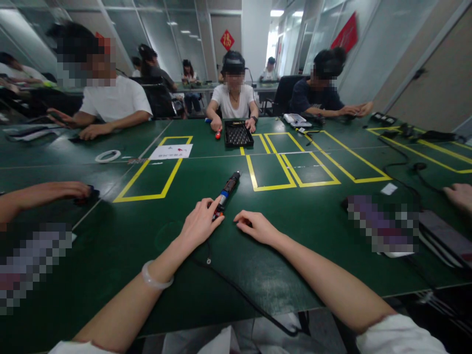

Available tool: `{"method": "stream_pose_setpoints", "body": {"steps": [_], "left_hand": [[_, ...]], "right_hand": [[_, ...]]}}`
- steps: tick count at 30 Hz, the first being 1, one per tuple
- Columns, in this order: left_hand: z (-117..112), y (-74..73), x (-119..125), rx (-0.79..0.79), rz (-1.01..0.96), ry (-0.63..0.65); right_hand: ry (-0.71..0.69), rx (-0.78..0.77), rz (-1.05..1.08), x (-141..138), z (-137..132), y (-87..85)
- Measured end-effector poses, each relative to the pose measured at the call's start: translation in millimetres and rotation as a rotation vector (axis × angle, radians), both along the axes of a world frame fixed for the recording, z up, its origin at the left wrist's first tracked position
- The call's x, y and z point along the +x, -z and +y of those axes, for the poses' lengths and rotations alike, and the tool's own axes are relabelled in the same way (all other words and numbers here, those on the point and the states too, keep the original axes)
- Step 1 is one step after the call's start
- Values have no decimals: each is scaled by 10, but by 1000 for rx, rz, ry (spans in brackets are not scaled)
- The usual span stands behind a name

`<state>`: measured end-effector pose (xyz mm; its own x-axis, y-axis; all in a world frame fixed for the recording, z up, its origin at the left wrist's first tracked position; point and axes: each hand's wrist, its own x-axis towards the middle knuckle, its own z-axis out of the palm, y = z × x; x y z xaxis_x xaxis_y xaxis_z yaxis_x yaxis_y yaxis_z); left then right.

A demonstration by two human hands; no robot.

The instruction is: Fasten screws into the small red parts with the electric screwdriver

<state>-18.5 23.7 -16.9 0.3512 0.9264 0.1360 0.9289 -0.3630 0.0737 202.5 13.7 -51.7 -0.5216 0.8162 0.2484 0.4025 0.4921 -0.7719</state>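
A slim black, blue and red screwdriver-like tool (227,191) lies on the green table (302,236), pointing away from me. My left hand (199,223), a pale bangle on its wrist, rests palm down with its fingertips touching the tool's near end. My right hand (255,227) lies on the table just right of the tool, fingers curled loosely inward, holding nothing that I can see. A thin black cable (236,290) runs from near my left hand toward the table's front edge.
Yellow taped rectangles (291,167) mark the table. A black tray (238,133) sits before the person opposite. A white card (171,151) and tape ring (107,156) lie left. Other people's hands rest at far left (55,191) and far right (459,195). Cables trail on the right.
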Motion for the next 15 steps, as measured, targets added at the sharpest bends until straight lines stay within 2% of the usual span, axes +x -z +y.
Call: {"method": "stream_pose_setpoints", "body": {"steps": [4,9,12,15], "left_hand": [[278,34,-403,-32,18,-178],[616,107,-1176,-65,32,-366],[710,113,-1599,-90,35,-472],[721,82,-1910,-93,64,-575]], "right_hand": [[-3,-6,9,9,-1,-29],[-6,2,-9,7,-5,-46],[-11,10,-16,2,-1,-48],[-10,16,-21,0,0,-51]]}}
